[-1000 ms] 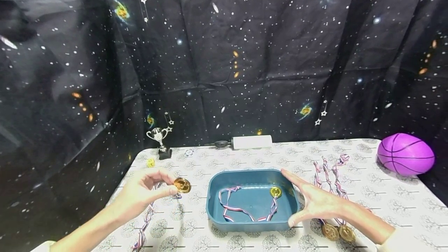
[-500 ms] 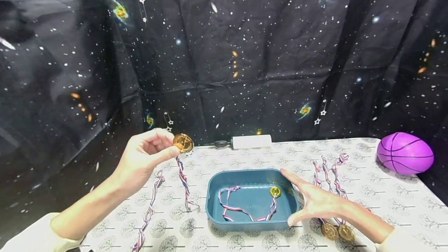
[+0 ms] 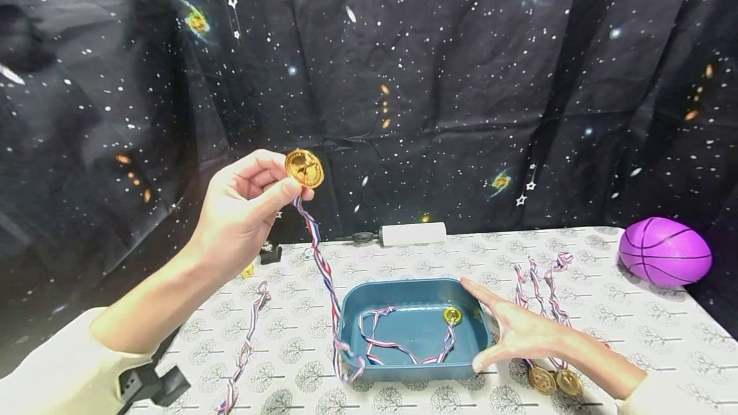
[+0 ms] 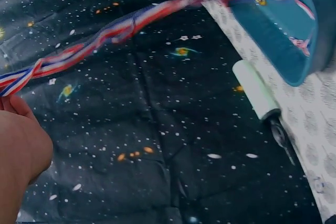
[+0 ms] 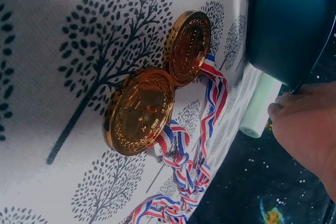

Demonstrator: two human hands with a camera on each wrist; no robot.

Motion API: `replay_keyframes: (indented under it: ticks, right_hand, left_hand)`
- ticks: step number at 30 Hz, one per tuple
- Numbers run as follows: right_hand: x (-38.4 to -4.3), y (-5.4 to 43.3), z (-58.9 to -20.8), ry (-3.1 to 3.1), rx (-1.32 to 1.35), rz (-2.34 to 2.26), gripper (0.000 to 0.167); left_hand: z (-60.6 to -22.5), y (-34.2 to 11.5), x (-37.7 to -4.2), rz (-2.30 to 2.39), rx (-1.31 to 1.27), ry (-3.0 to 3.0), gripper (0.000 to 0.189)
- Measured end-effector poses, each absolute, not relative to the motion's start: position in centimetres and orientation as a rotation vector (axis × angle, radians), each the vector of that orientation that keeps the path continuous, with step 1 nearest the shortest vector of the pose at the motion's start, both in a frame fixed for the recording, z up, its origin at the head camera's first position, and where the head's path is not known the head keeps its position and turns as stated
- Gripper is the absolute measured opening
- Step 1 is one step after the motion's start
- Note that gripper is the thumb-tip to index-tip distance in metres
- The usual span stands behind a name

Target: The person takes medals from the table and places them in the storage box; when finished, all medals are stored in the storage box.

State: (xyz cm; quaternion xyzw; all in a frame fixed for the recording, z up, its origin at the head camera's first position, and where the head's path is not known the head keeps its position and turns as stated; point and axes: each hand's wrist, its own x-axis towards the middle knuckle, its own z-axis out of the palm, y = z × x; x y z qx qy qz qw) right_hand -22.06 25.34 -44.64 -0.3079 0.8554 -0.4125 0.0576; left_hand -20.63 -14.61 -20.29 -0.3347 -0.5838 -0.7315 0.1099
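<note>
One gold medal [image 3: 304, 168] up above and left of the bin [image 3: 415, 373], pinched in the left grip [image 3: 239, 207], ribbon [image 3: 324, 268] dangling. Right grip [image 3: 521, 335] spread wide at the bin's right end. Probably early days: one binned medal [image 3: 452, 316], two loose medals [image 3: 542, 380] right of it, loose ribbon [image 3: 246, 341] left.
</note>
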Motion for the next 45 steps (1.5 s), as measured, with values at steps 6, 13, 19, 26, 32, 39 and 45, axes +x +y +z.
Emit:
replay_keyframes:
  ticks: [6,13,19,26,32,39,45]
  right_hand:
    - [-22.1,25.3,-44.7,2.602,-0.932,-1.242,0.139]
    - [-22.1,25.3,-44.7,2.604,-0.929,-1.231,0.139]
    - [-22.1,25.3,-44.7,2.591,-0.916,-1.236,0.14]
    - [-22.0,25.2,-44.7,2.56,-0.905,-1.257,0.14]
    - [-22.1,25.2,-44.6,2.563,-0.909,-1.254,0.14]
    - [-22.0,25.3,-44.5,2.575,-0.907,-1.24,0.14]
    - [-22.0,25.3,-44.4,2.578,-0.9,-1.226,0.14]
  left_hand:
    - [-19.4,-13.4,-21.9,-2.159,-0.965,-1.672,0.029]
    - [-20.1,-12.9,-24.9,-2.096,-0.905,-1.754,0.022]
    - [-21.3,-12.8,-26.8,-2.082,-0.888,-1.814,0.018]
    - [-22.0,-13.1,-27.1,-2.009,-0.901,-1.903,0.018]
    - [-23.4,-13.5,-26.1,-1.903,-1.037,-2.141,0.017]
    - [-26.2,-12.9,-24.1,-1.9,-1.287,-2.401,0.015]
    - [-29.3,-11.1,-23.0,-1.938,-1.333,-2.509,0.018]
